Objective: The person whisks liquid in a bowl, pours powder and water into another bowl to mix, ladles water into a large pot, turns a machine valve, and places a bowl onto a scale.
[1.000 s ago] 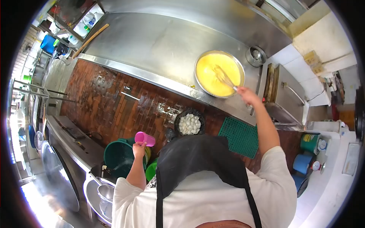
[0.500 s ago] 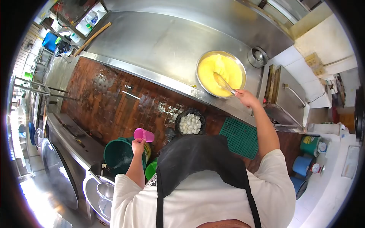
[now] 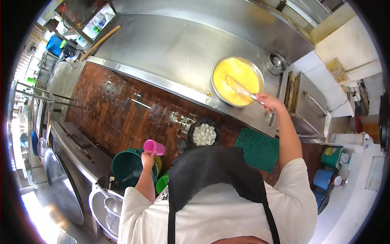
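Right grip [image 3: 269,102] clenched on metal wire whisk [image 3: 242,90]; left grip [image 3: 148,157] grasping pink plastic cup [image 3: 157,148].
Whisk probably light, springy beyond the right grip; best held by its handle [image 3: 254,97].

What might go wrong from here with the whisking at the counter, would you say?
The bowl of yellow mixture sits near the counter's front edge, and the left hand holds a pink cup rather than steadying it, so hard whisking could shift it. Mixture may also splash as the right hand works the whisk. The floor looks wet in places, so a slip seems possible.
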The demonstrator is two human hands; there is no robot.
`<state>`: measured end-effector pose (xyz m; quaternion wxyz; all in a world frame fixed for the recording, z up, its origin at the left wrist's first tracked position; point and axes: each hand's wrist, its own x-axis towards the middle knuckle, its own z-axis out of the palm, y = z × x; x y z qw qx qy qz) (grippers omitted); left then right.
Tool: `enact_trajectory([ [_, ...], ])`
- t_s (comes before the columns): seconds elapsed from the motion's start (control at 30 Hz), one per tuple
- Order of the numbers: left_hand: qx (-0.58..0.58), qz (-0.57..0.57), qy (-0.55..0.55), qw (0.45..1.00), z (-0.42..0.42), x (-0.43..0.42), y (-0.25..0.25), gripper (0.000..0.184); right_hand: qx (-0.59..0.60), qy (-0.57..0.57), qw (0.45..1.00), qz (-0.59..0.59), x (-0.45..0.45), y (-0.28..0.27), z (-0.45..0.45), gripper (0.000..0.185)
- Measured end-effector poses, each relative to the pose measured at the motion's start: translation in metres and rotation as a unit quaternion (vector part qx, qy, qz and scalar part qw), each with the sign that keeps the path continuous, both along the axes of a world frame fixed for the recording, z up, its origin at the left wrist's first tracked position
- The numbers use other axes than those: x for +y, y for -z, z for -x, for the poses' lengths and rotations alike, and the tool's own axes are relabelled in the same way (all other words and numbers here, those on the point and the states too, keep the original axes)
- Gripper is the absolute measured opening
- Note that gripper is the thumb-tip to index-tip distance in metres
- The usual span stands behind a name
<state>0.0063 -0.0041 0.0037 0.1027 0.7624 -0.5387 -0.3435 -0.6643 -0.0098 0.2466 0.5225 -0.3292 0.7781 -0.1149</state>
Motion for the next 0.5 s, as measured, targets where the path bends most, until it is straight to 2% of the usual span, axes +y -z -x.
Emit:
enact_trajectory([
  [0.07, 0.005, 0.001, 0.0, 1.0, -0.002, -0.001, 0.002, 0.036, 0.066, 0.021, 0.997, 0.039, 0.009, 0.031, 0.001, 0.04],
  [0.1, 0.007, 0.01, -0.004, 1.0, 0.001, -0.002, -0.001, 0.036, 0.101, 0.027, 0.993, 0.06, 0.007, 0.03, -0.006, 0.04],
  [0.13, 0.006, 0.017, -0.006, 1.0, 0.002, -0.002, -0.006, 0.036, 0.118, -0.016, 0.993, 0.025, 0.007, 0.029, -0.014, 0.041],
  [0.23, -0.007, 0.019, 0.017, 1.0, 0.002, -0.002, -0.004, 0.036, -0.023, 0.038, 0.999, 0.005, 0.007, 0.007, 0.005, 0.039],
  [0.27, 0.018, -0.029, 0.012, 0.999, 0.001, -0.004, -0.005, 0.036, 0.02, 0.033, 0.999, 0.007, 0.013, 0.017, -0.001, 0.038],
  [0.33, 0.009, 0.007, 0.012, 1.0, 0.0, -0.002, 0.007, 0.035, 0.11, 0.013, 0.994, 0.017, 0.012, 0.032, -0.016, 0.037],
  [0.43, -0.008, 0.029, 0.025, 0.999, -0.006, -0.003, 0.012, 0.033, -0.004, 0.023, 0.999, -0.022, 0.008, 0.01, 0.001, 0.039],
  [0.47, -0.011, 0.029, 0.032, 0.999, -0.007, -0.003, 0.013, 0.033, -0.049, 0.089, 0.995, 0.004, 0.013, 0.01, 0.003, 0.04],
  [0.5, 0.009, 0.02, 0.023, 0.999, -0.003, -0.01, 0.013, 0.032, 0.003, 0.063, 0.998, 0.014, 0.009, 0.015, 0.0, 0.042],
])
